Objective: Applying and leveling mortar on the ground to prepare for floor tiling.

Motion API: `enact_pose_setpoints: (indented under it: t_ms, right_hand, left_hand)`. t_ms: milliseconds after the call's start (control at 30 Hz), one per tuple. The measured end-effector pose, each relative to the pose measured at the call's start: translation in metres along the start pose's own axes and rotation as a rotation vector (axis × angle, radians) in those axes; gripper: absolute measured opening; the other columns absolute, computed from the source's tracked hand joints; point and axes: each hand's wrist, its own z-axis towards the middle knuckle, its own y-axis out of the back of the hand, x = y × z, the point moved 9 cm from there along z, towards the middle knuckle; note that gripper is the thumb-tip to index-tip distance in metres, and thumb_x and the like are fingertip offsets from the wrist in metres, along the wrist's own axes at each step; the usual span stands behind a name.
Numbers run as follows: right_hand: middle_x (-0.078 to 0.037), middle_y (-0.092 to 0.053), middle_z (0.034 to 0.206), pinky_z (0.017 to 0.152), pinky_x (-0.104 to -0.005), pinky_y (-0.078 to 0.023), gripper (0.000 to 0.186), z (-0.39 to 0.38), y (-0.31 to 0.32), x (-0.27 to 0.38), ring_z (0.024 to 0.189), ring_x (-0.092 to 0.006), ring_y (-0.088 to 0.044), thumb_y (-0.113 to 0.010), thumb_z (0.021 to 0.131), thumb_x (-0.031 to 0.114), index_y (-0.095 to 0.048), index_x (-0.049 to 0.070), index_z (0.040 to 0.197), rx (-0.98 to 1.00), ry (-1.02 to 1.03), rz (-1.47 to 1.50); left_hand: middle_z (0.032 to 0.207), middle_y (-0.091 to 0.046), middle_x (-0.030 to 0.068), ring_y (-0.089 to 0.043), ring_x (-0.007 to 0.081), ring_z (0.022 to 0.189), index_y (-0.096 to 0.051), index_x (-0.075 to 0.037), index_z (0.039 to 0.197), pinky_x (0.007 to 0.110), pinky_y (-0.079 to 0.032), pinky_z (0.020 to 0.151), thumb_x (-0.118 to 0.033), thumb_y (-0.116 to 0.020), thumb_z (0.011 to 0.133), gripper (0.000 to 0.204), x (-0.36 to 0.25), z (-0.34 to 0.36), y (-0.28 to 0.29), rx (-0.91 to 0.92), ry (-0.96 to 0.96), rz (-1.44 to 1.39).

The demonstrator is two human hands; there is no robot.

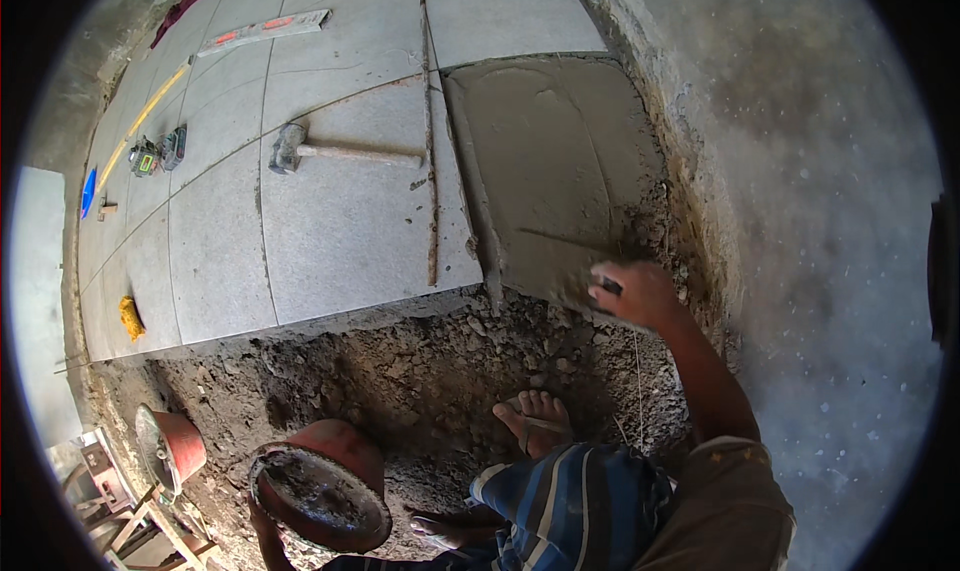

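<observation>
My right hand [640, 293] is closed round the dark handle of a plastering trowel [555, 269]. Its mortar-smeared blade lies flat on the near end of a bed of wet grey mortar [545, 136], beside the tiled floor. At the lower left, my left hand [266, 533] grips the side of a red bucket [340, 449], partly hidden by it. The bucket is tilted, and its mouth shows a mortar-coated inside with some residue.
Large grey tiles [350, 211] carry a mallet [290, 149], a thin stick [432, 171], a level [265, 31] and a yellow sponge [131, 317]. Rough soil [400, 361] lies around my feet. Another red bucket [185, 444] stands left. A concrete wall [820, 221] rises right.
</observation>
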Motion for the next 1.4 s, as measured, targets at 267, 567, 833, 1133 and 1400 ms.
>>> enact_pose_setpoints:
  t_ms: [267,567,833,1133,1400]
  right_hand:
    - [-0.017,-0.072,0.088,0.073,-0.0484,-0.055,0.039,0.018,0.004,0.019,0.081,-0.0363,-0.07,-0.061,0.092,0.042,-0.065,0.014,0.118,-0.293,0.011,-0.033]
    - [-0.02,-0.07,0.102,0.083,-0.0491,-0.053,0.046,0.106,0.047,-0.003,0.096,-0.0417,-0.066,-0.063,0.092,0.044,-0.063,0.007,0.119,-0.387,-0.108,0.112]
    - [-0.023,-0.067,0.113,0.09,-0.0478,-0.05,0.044,-0.023,0.028,0.004,0.106,-0.042,-0.064,-0.063,0.094,0.037,-0.06,0.004,0.124,-0.325,-0.263,-0.04]
    - [-0.013,-0.07,0.083,0.06,-0.0441,-0.055,0.025,-0.082,-0.009,0.286,0.069,-0.0324,-0.071,-0.066,0.091,0.028,-0.062,0.008,0.106,0.006,0.727,-0.344]
    - [-0.015,-0.068,0.073,0.06,-0.0428,-0.057,0.017,-0.085,-0.1,0.413,0.069,-0.0333,-0.07,-0.054,0.09,0.017,-0.059,0.005,0.102,0.169,1.034,-0.656]
  left_hand:
    - [0.141,-0.052,0.0045,-0.05,0.0327,0.123,-0.041,-0.019,0.149,0.061,-0.039,0.093,-0.086,-0.04,0.079,0.097,0.001,-0.011,-0.009,0.023,0.073,-0.009]
    - [0.117,-0.057,0.002,-0.05,0.0239,0.099,-0.046,-0.022,0.141,0.046,-0.04,0.079,-0.09,-0.04,0.077,0.094,0.002,-0.016,0.005,0.041,0.044,0.175]
    - [0.13,-0.061,0.0107,-0.059,0.0169,0.112,-0.053,-0.002,0.14,0.032,-0.049,0.092,-0.047,-0.045,0.103,0.059,-0.047,-0.078,-0.043,-0.069,-0.235,0.218]
    - [0.064,-0.052,0.0133,-0.05,0.0186,0.062,-0.059,0.003,0.077,0.039,-0.042,0.06,-0.053,-0.049,0.101,0.061,-0.142,-0.204,-0.105,-0.05,-0.458,0.379]
    - [0.079,-0.061,0.0207,-0.058,0.028,0.073,-0.06,0.002,0.096,0.042,-0.046,0.069,-0.041,-0.048,0.103,0.045,-0.144,-0.246,-0.115,-0.121,-0.866,0.327]
